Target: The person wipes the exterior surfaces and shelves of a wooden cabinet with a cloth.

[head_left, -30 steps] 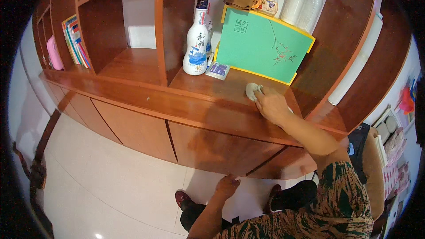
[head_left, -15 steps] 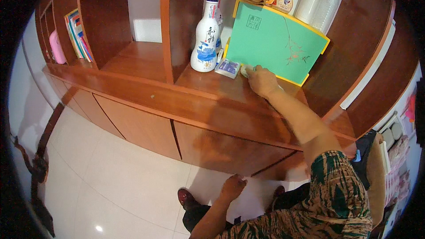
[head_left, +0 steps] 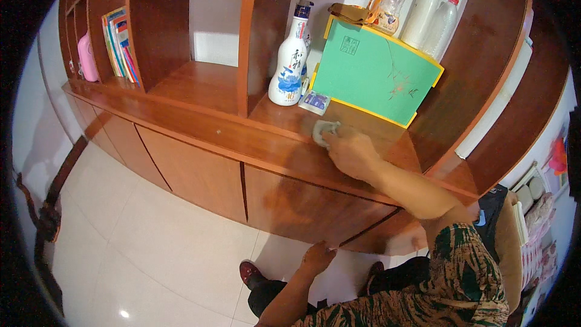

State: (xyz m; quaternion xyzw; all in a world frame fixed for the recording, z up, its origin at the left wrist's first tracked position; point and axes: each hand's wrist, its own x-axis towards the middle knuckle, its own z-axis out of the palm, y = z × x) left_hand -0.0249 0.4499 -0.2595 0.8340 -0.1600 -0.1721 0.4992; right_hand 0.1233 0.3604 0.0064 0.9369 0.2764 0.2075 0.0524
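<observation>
My right hand [head_left: 357, 154] is closed on a crumpled grey cloth [head_left: 325, 132], which lies against the brown wooden shelf top [head_left: 272, 115] near its front edge. Just beyond the cloth is a small flat packet [head_left: 315, 102] with a purple print. Beside that packet stands a white gourd-shaped bottle [head_left: 288, 82] with blue decoration and a dark cap. A green box [head_left: 378, 69] with yellow edges rests behind the cloth, to its right. Low in front of the cabinet doors hangs my left hand [head_left: 318, 258], fingers curled; whatever they hold, if anything, is hidden.
On the green box are a brown pouch [head_left: 350, 13], a yellow-capped bottle [head_left: 390, 9], a white flask [head_left: 422, 12] and a clear red-capped bottle [head_left: 442, 29]. Upright dividers [head_left: 245, 42] split the shelf. Books [head_left: 120, 45] and a pink object [head_left: 88, 59] stand at left.
My right hand has drawn the cloth back from the green box's lower edge toward the shelf's front edge. My left hand stays low, still curled. The view has shifted slightly.
</observation>
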